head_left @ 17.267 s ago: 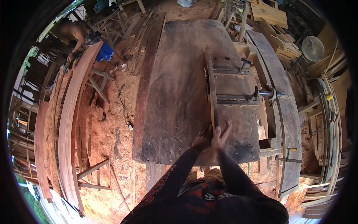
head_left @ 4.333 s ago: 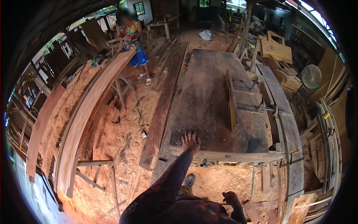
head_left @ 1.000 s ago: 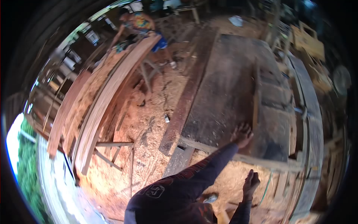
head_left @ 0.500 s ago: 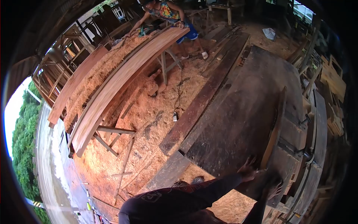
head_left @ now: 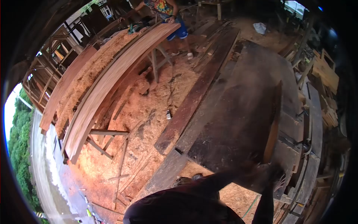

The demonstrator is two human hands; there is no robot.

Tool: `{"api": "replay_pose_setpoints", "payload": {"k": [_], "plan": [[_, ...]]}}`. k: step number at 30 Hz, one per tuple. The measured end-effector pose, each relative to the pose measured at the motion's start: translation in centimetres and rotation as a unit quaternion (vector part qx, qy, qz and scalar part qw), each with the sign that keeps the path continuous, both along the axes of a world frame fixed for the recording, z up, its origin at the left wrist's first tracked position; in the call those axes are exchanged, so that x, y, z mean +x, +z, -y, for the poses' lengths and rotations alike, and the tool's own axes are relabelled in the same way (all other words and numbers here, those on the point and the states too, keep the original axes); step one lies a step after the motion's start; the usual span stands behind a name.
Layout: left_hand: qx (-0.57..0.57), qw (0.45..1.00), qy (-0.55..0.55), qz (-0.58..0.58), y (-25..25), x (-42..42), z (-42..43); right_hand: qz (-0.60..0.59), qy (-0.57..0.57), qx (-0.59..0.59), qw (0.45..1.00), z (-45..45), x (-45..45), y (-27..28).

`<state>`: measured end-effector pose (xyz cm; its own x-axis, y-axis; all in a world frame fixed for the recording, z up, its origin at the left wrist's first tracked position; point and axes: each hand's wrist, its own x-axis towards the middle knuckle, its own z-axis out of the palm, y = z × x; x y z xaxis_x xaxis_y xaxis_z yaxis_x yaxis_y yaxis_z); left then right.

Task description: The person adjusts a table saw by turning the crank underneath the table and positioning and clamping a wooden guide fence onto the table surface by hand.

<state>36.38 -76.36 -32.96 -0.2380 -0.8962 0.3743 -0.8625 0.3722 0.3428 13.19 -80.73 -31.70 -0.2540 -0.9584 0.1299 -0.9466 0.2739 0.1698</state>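
Observation:
The dark wooden table panel (head_left: 231,134) lies tilted across the right half of the view. A narrow upright board (head_left: 274,125) stands on it, running lengthwise. My left hand (head_left: 254,170) is a dark blur at the near end of that board; its fingers cannot be made out. Just right of the board's near end is my right hand (head_left: 279,180), over the panel's near right part, with its fingers apart and nothing seen in them. Metal clamps (head_left: 306,146) sit at the panel's right side.
At left a long light plank (head_left: 123,84) rests on a wooden trestle (head_left: 108,132). A person (head_left: 167,16) in blue shorts stands at its far end. A reddish board (head_left: 197,97) lies left of the panel. Shavings cover the floor (head_left: 141,127). Stacked wood (head_left: 326,74) is at right.
Compared with a second ago, my right hand has come up from below the panel's edge to beside the upright board. The view has turned and shifted. The person at the plank stands more upright.

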Motion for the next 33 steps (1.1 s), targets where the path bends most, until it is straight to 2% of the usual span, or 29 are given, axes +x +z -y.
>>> {"api": "replay_pose_setpoints", "payload": {"k": [3, 4, 6, 7, 9, 10, 12, 13, 15, 16, 21, 23, 25, 27, 33], "plan": [[-0.107, 0.971, -0.122, 0.177, 0.3, 5.6, -1.8, 0.036, -0.010, -0.007, 0.999, 0.1, -0.6, -0.2], [-0.097, 0.968, -0.122, 0.195, 0.4, 7.6, -2.7, 0.074, -0.018, -0.004, 0.997, 0.2, -0.2, 0.1], [-0.036, 0.973, -0.094, 0.209, 0.6, 12.3, -4.9, 0.065, -0.003, -0.026, 0.998, 0.3, -1.1, -1.4], [0.094, 0.985, -0.032, 0.143, 0.7, 14.8, -6.1, 0.048, 0.017, -0.047, 0.998, 0.3, -1.6, -2.2], [0.301, 0.942, 0.150, 0.010, 1.4, 19.8, -8.7, 0.051, 0.010, -0.062, 0.997, 0.4, -1.7, -2.4], [0.089, 0.961, 0.234, 0.117, -0.8, 21.5, -9.7, 0.051, 0.013, -0.074, 0.996, 0.6, -1.6, -2.3], [0.127, 0.909, 0.396, 0.016, 0.2, 23.1, -10.1, 0.038, 0.007, -0.067, 0.997, 0.6, -1.7, -2.3], [0.131, 0.913, 0.385, 0.016, 0.8, 22.9, -9.9, 0.025, 0.010, -0.058, 0.998, 0.3, -1.8, -2.4], [0.183, 0.868, 0.461, -0.043, 1.8, 22.6, -9.2, 0.035, 0.006, -0.056, 0.998, -0.1, -1.7, -1.9], [0.188, 0.862, 0.468, -0.048, 1.7, 22.8, -8.6, 0.048, 0.014, -0.059, 0.997, 0.1, -1.5, -1.6], [0.212, 0.851, 0.474, -0.074, 2.5, 23.6, -7.5, 0.091, 0.021, -0.085, 0.992, 0.0, -0.7, -0.6], [0.234, 0.828, 0.490, -0.139, 1.9, 24.6, -7.1, 0.073, 0.035, -0.089, 0.993, -0.3, -0.9, -0.8], [0.232, 0.815, 0.509, -0.152, 1.2, 25.7, -6.6, 0.085, 0.031, -0.105, 0.990, -0.1, -0.4, -0.5], [0.298, 0.797, 0.491, -0.186, 1.8, 26.7, -6.1, 0.093, 0.020, -0.098, 0.991, -0.4, 0.7, 0.8], [0.314, 0.763, 0.528, -0.200, 2.6, 26.6, -5.7, 0.117, 0.031, -0.085, 0.989, -0.8, 1.3, 1.8]]}}
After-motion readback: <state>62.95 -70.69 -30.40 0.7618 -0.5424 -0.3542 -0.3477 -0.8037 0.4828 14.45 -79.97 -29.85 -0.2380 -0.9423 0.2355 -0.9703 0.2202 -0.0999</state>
